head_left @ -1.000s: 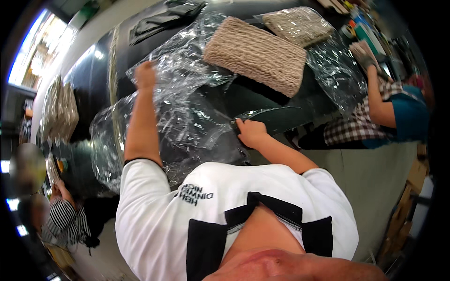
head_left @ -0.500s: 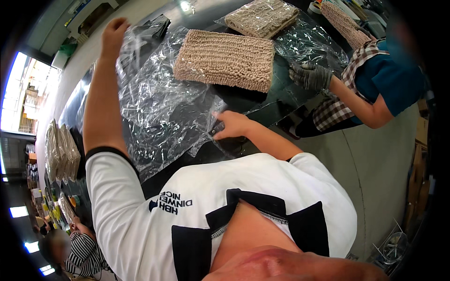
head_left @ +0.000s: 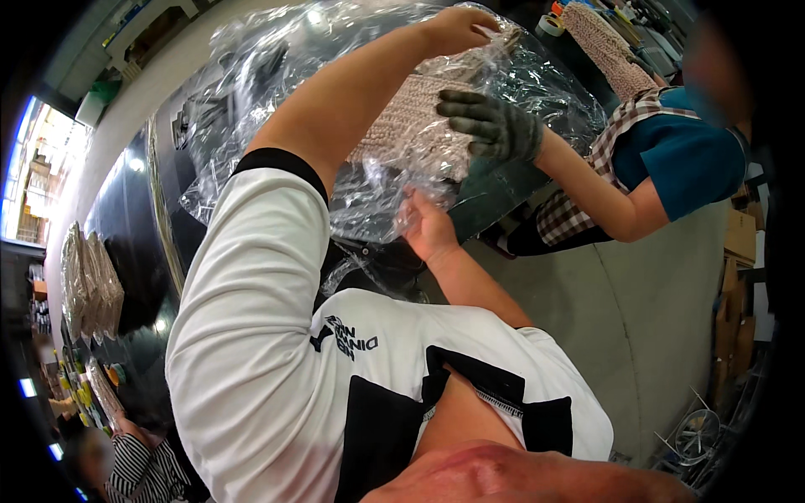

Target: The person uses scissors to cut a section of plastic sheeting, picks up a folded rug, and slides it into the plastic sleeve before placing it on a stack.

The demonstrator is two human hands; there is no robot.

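Observation:
A folded beige chenille mat (head_left: 407,121) lies on the dark table, partly covered by a large clear plastic bag (head_left: 277,80). My left arm crosses over the mat, and my left hand (head_left: 459,30) grips the plastic at the mat's far right corner. Close to my body, my right hand (head_left: 429,225) is closed on the near edge of the bag, with the plastic bunched at its fingers. A co-worker's grey-gloved hand (head_left: 495,126), fingers apart, is over the mat's right end. My left forearm hides part of the mat.
The co-worker in a checked apron (head_left: 570,222) stands at the right. Another beige mat (head_left: 604,50) lies at the far right, beside a tape roll (head_left: 551,25). Several bagged mats (head_left: 88,281) stand at the left. A person in stripes (head_left: 147,465) is at lower left.
My left hand has swung from the far left to the right across the mat, drawing the plastic over it. My right hand stays near the bag's edge. The co-worker's gloved hand moved left over the mat.

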